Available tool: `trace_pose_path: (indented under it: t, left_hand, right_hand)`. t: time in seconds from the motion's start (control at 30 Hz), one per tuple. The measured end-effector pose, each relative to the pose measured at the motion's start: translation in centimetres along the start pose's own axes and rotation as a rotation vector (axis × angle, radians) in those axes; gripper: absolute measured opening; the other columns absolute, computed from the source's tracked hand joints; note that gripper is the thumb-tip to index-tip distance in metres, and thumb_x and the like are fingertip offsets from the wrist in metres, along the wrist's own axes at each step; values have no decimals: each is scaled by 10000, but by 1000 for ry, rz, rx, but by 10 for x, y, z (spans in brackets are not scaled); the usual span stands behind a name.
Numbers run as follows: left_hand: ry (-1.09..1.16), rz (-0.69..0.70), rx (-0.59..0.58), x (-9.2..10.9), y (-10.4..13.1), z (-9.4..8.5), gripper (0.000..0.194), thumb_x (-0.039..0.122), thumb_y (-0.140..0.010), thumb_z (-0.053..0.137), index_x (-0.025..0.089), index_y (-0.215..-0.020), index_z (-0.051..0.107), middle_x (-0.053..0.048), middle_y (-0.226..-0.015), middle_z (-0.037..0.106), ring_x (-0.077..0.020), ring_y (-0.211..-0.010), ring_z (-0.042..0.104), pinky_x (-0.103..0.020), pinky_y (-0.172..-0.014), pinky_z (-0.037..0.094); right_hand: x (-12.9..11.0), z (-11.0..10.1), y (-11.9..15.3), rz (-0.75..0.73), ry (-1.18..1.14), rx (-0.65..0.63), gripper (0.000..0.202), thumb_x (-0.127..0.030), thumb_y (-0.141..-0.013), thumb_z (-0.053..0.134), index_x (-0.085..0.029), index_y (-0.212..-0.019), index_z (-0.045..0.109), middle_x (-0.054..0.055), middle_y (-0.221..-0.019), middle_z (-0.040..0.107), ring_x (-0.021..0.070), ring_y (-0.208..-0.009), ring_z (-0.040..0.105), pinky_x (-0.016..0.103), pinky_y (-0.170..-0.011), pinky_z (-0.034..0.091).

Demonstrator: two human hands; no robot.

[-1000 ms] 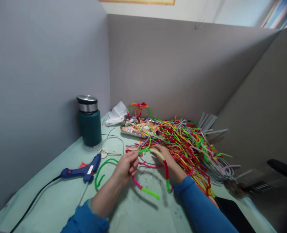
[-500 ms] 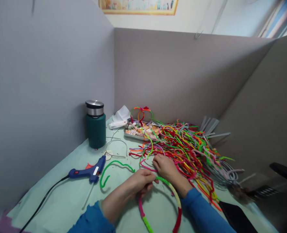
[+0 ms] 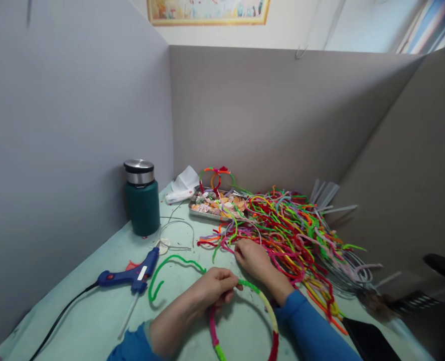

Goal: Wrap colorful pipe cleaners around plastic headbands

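Note:
My left hand is closed on a hoop wrapped in pink, green, pale yellow and dark red pipe cleaner; its lower edge runs out of view. From the same hand a loose green pipe cleaner trails left over the table and curls back. Beyond the hoop, my right hand rests at the near left edge of a large pile of colourful pipe cleaners. Its fingers are bent together beside a pink pipe cleaner; what lies under the fingertips is hidden.
On the left lie a blue glue gun with its cord and a dark green bottle. A metal tray of small shapes stands behind, near white tissue. A black flat object lies front right. Grey partitions surround the table.
The view has shifted slightly. The pink pipe cleaner by my right hand has been drawn up towards the pile. My left hand stays on the hoop.

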State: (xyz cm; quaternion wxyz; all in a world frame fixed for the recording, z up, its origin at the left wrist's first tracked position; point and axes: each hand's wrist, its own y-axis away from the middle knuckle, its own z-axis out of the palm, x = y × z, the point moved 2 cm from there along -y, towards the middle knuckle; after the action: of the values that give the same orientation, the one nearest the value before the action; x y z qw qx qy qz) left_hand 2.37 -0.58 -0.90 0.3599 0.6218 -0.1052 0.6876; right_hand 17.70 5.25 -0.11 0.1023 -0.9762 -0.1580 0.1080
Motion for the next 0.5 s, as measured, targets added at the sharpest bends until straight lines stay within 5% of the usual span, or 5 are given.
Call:
trace_pose_path:
  t: [0.17, 0.33, 0.5]
  left_hand:
    - [-181, 5, 82, -4, -4, -2, 323, 468, -757, 507, 150, -767, 564, 70, -467, 459, -39, -298, 254, -183, -315, 187]
    - [-467, 130, 171, -8, -6, -6, 282, 359, -818, 426, 141, -754, 593, 38, -549, 546, -54, -359, 333, -189, -376, 258]
    - [-905, 431, 279, 12, 9, 3, 252, 282, -840, 465, 185, -802, 694, -24, -759, 651, -143, -736, 565, -239, -698, 417]
  right_hand:
    - [9, -14, -7, 66, 22, 33, 157, -229, -847, 497, -183, -834, 646, 71, -854, 656, 188, -781, 593, 260, -671, 375]
    - [-1, -30, 23, 94, -31, 145, 301, -347, -896, 446, -187, -738, 646, 55, -809, 644, 175, -718, 597, 269, -653, 411]
    - [3, -52, 58, 6, -323, 282, 222, -260, -869, 493, -209, -1012, 654, 73, -1125, 597, 183, -935, 602, 293, -801, 468]
